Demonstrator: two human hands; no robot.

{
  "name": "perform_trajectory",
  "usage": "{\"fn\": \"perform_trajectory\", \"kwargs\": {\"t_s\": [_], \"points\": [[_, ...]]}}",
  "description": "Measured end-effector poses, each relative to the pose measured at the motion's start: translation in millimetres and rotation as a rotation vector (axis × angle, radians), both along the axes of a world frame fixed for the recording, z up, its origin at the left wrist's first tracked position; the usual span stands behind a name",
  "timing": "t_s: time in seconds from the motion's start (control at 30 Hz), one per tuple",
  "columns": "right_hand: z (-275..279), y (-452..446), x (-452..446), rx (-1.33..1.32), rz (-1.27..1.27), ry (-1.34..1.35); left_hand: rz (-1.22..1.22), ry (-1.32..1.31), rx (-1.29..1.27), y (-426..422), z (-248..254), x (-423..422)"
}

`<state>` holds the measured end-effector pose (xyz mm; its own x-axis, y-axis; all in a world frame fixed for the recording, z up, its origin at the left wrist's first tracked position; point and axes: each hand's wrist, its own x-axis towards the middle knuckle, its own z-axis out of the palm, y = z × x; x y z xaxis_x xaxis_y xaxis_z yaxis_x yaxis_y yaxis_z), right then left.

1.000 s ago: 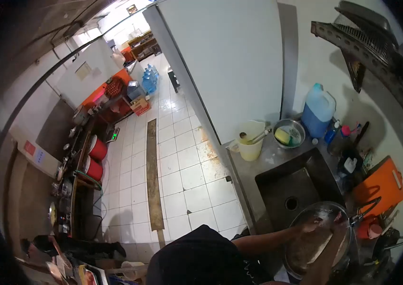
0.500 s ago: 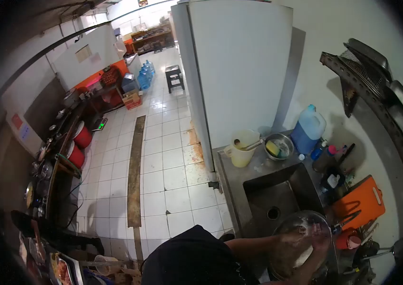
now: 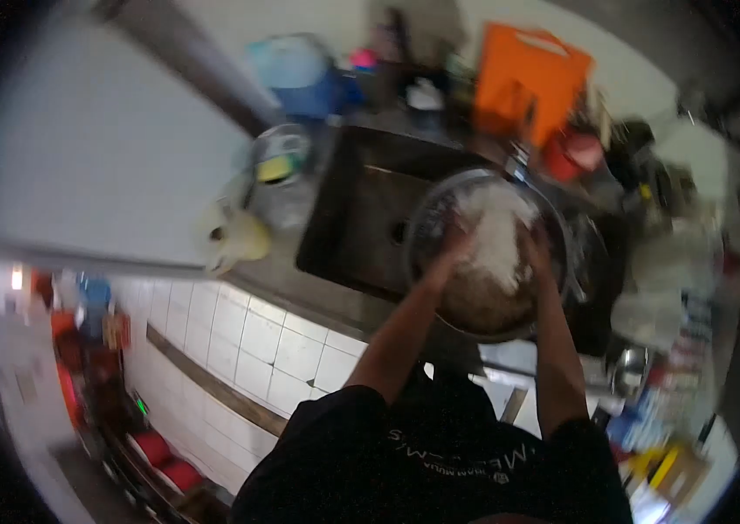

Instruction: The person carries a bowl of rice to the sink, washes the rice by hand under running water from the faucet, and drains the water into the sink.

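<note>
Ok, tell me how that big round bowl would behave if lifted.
Probably heavy: the bowl holds a broad white mass. Likely stiff, since it looks evenly round even through the blur. It may tip if lifted from one side, as that mass sits mostly toward the far side.

Pretty obviously a kitchen, the washing-up end anyway. There's a dark rectangular sink (image 3: 361, 210) set into a grey tabletop (image 3: 281, 210), with a wide, round metal bowl (image 3: 425, 231) at it. Flat orange cutting board (image 3: 536, 74) by the wall, yellow sponge (image 3: 275, 168) in a small metal dish (image 3: 293, 140), pale yellow plastic pitcher (image 3: 249, 240), bluish plastic jug (image 3: 300, 83). White tiled floor (image 3: 265, 336) too. Can't tell if it's a home or a business.
</note>
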<state>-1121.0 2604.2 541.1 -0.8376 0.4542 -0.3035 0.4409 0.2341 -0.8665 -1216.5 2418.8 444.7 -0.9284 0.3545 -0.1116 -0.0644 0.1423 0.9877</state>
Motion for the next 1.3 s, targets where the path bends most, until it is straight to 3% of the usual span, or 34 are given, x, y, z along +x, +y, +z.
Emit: {"fn": "perform_trajectory", "kwargs": {"t_s": [0.03, 0.07, 0.1, 0.17, 0.27, 0.33, 0.37, 0.43, 0.47, 0.53, 0.57, 0.6, 0.67, 0.73, 0.8, 0.87, 0.9, 0.93, 0.97, 1.0, 1.03, 1.07, 1.1, 1.13, 1.17, 1.2, 1.23, 1.27, 1.3], "points": [[-111.3, 29.5, -18.9, -0.297, -0.111, 0.27, 0.04, -0.015, -0.301, 7.3, 44.4, -9.1], [-28.4, 4.5, -20.2, -0.21, -0.129, 0.1, -0.051, -0.119, -0.397, 4.4, 81.3, -12.5], [69.6, -27.0, -21.5, -0.133, -0.131, -0.073, -0.097, -0.112, -0.325, 4.6, 68.5, -21.5], [32.5, -18.3, -23.8, -0.129, -0.126, -0.043, -0.172, -0.166, -0.328, -1.2, 110.1, -6.3], [55.6, -30.5, 0.8, -0.22, 0.007, 0.024, -0.333, -0.283, -0.199, -32.6, 123.2, -3.8], [81.2, -40.2, 23.6, 0.092, 0.519, 0.273, -0.799, -0.221, -0.181, -44.5, 167.4, -3.2], [81.2, -39.6, 32.6, 0.091, 0.498, 0.276, -0.818, -0.218, -0.189, -49.1, 162.0, -0.2], [76.7, -29.1, 50.7, 0.207, 0.571, 0.198, -0.789, 0.335, -0.379, -58.7, 127.0, 1.4], [70.6, -26.6, 49.4, 0.204, 0.559, 0.195, -0.802, 0.333, -0.38, -57.3, 109.8, -1.8], [40.0, -12.6, 26.3, 0.315, 0.296, 0.155, -0.457, 0.389, -0.493, -39.1, 75.8, -16.8], [0.2, -10.4, 7.2, 0.184, 0.13, 0.182, -0.467, 0.389, -0.495, -25.5, 59.3, -24.3], [5.9, -12.0, -9.6, 0.18, 0.123, 0.18, -0.362, 0.239, -0.478, -8.5, 43.0, -32.0], [30.1, -22.6, -40.7, -0.306, -0.008, -0.107, -0.269, 0.083, -0.464, 9.2, 39.4, -46.0], [9.0, -18.4, -42.3, -0.279, -0.01, -0.067, -0.469, -0.354, -0.166, 10.7, 89.0, -49.9], [15.4, -19.2, -35.8, -0.242, 0.0, -0.012, -0.377, -0.438, -0.228, -2.7, 122.6, -35.8], [60.5, -28.9, 1.3, -0.247, 0.345, -0.021, -0.871, -0.511, -0.193, -22.5, 148.8, -39.1], [67.5, -39.1, 22.7, 0.015, 0.429, 0.096, -0.869, -0.505, -0.193, -29.0, 161.6, -30.7], [74.0, -52.2, 43.1, 0.275, 0.502, 0.209, -1.046, -0.11, -0.359, -40.7, 173.5, -14.9], [82.6, -62.1, 51.0, 0.279, 0.498, 0.212, -1.192, 0.305, -0.518, -48.4, 180.7, -3.9], [91.4, -72.0, 57.5, 0.498, 0.56, -0.042, -1.195, 0.306, -0.517, -55.9, 162.7, 3.7], [96.1, -78.1, 61.3, 0.71, 0.618, -0.302, -1.023, 0.511, -0.491, -66.5, 126.2, 12.2], [77.8, -75.3, 58.1, 0.712, 0.617, -0.302, -0.839, 0.715, -0.458, -68.0, 105.8, 15.9], [40.3, -68.0, 49.4, 0.852, 0.525, -0.335, -0.772, 0.81, -0.651, -53.5, 139.0, 18.4], [7.5, -59.9, 39.4, 0.988, 0.43, -0.366, -0.771, 0.812, -0.65, -39.6, 115.5, 14.4], [-10.5, -51.7, 29.2, 1.1, 0.429, -0.379, -0.602, 0.637, -0.819, -22.6, 73.6, 8.0], [-11.1, -44.9, 13.9, 1.097, 0.429, -0.378, -0.428, 0.457, -0.976, -14.8, 49.8, 3.6], [-7.6, -40.9, -3.2, 0.836, 0.258, -0.463, -0.358, 0.284, -0.763, -10.8, 94.6, 1.2], [-3.8, -39.1, -10.1, 0.571, 0.089, -0.541, -0.36, 0.28, -0.764, -9.0, 118.6, -1.2], [-0.5, -37.0, -5.6, 0.566, 0.091, -0.547, -0.49, 0.157, -0.695, -7.2, 135.4, -4.1]]}}
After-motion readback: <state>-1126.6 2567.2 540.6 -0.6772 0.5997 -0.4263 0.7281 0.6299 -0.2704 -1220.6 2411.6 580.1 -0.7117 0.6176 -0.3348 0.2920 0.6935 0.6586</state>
